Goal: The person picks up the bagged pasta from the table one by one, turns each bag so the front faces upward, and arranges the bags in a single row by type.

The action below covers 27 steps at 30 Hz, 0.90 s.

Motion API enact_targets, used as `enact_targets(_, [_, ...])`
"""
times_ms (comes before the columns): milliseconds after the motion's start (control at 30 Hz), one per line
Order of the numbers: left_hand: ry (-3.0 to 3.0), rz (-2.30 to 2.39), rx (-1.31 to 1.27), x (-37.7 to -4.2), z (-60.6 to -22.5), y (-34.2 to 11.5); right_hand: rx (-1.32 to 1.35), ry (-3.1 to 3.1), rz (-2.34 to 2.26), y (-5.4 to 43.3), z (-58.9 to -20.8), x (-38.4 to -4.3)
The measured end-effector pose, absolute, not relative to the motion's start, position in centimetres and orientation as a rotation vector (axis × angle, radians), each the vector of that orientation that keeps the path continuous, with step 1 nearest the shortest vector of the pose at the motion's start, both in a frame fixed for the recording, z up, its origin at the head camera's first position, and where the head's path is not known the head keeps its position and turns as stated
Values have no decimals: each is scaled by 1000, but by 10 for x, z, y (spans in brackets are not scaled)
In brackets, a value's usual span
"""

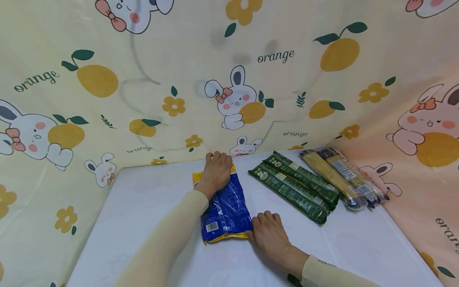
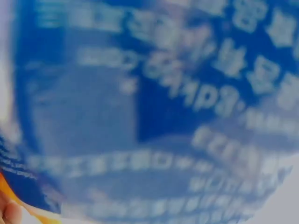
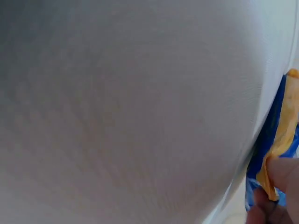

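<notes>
A blue plastic bag [image 1: 231, 207] with yellow ends lies on the white table, its barcode side up. My left hand [image 1: 216, 171] reaches over the far end, fingers curled at the yellow edge. Blurred blue print of the bag [image 2: 154, 107] fills most of the left wrist view, with a fingertip [image 2: 11, 212] beside the yellow edge at lower left. At the near right corner, my right hand [image 1: 269, 235] pinches the yellow seam. In the right wrist view its thumb [image 3: 285, 175] presses the yellow end of the bag [image 3: 284, 123] against the fingers.
Two long green packets [image 1: 294, 187] lie side by side to the right of the bag. Beyond them, near the table's right edge, are two clear packets [image 1: 340, 175] of yellowish sticks. A curtain [image 1: 179, 59] printed with rabbits and oranges hangs behind the table [image 1: 143, 207].
</notes>
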<state>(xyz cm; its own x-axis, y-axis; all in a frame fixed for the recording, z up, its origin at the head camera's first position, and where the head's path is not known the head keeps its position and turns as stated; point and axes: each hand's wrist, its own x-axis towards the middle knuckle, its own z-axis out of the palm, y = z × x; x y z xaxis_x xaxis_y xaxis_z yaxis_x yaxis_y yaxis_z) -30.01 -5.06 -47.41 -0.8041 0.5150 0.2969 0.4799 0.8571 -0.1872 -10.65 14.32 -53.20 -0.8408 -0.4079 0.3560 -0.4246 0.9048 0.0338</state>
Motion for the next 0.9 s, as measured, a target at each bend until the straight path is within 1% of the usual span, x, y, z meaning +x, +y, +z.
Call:
enact_targets(167, [-2637, 32, -646, -299, -457, -60, 640, -2660, 181, 145, -519, -110])
enact_targets(400, [-2610, -150, -510, -300, -426, -75, 687, -2404, 255, 156, -474, -122])
enact_targets(567, [-2663, -250, -521, -298, -417, -85, 776, -2315, 219, 157, -449, -123])
enact_targets(733, [-2736, -287, -540, -289, -423, -100, 875, -2281, 160, 146, -446, -115])
enact_targets(900, [-2803, -279, -483, -281, -428, -116, 952, -2253, 140, 126, -452, -109])
